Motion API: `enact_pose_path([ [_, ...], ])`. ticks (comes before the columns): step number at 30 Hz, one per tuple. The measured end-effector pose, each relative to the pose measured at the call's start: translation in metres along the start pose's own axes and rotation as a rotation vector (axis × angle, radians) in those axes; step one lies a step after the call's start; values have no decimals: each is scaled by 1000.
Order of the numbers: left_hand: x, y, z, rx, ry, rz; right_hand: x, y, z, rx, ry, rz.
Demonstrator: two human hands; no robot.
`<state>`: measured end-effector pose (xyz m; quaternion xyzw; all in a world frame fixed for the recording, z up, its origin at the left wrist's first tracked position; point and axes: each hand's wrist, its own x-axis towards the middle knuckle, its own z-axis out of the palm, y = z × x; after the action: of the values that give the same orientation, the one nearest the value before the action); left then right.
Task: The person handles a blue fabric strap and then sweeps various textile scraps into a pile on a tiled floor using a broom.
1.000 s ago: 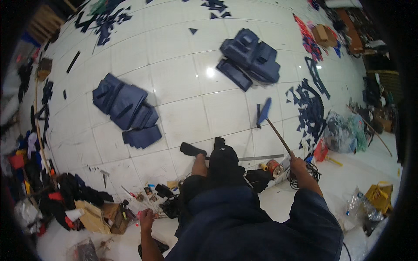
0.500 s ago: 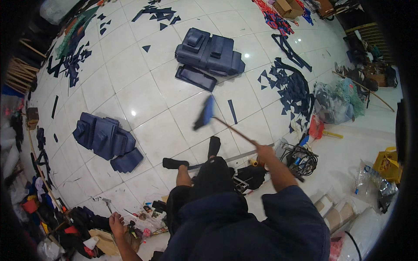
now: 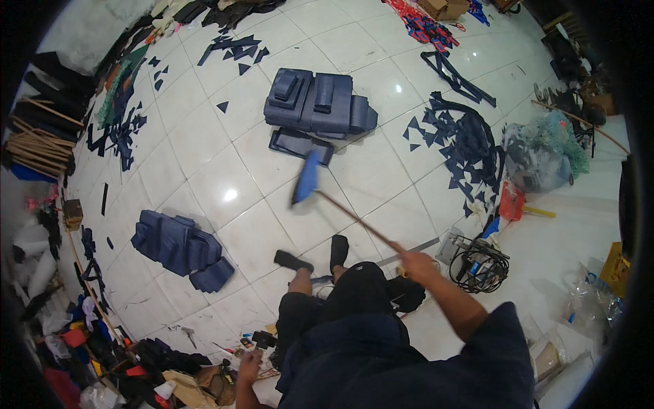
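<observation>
— What do the hands have?

— The right hand is clamped round the wooden handle of a broom; its blue head hangs blurred above the white tiled floor, just in front of the person's black shoes. The left hand is low at the person's side, next to small clutter on the floor; I cannot tell whether it is clasping anything or spread.

— Any packages or boxes?

— A brown cardboard box sits at the far edge, beside red and blue scraps. A yellow box-shaped thing stands at the right rim.

— Containers?

— A clear plastic bag on the right is stuffed with dark blue and green material. More crumpled clear plastic lies lower right; its contents are too unclear to name.

— And the blue heaps?

— A stack of navy cut pieces lies beyond the broom head, a smaller navy pile to the left, and loose navy offcuts to the right. A coil of black cable lies near the right hand.
</observation>
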<state>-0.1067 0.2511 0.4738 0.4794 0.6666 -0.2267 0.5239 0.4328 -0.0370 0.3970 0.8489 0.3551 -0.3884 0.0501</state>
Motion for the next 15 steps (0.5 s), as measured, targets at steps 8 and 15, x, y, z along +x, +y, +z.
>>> enact_pose_path([
  [8, 9, 104, -82, -216, 296, 192, 133, -102, 31, 146, -94, 94],
  [15, 36, 25, -81, -157, 72, 5, -27, 93, 2, -174, -202, 447],
])
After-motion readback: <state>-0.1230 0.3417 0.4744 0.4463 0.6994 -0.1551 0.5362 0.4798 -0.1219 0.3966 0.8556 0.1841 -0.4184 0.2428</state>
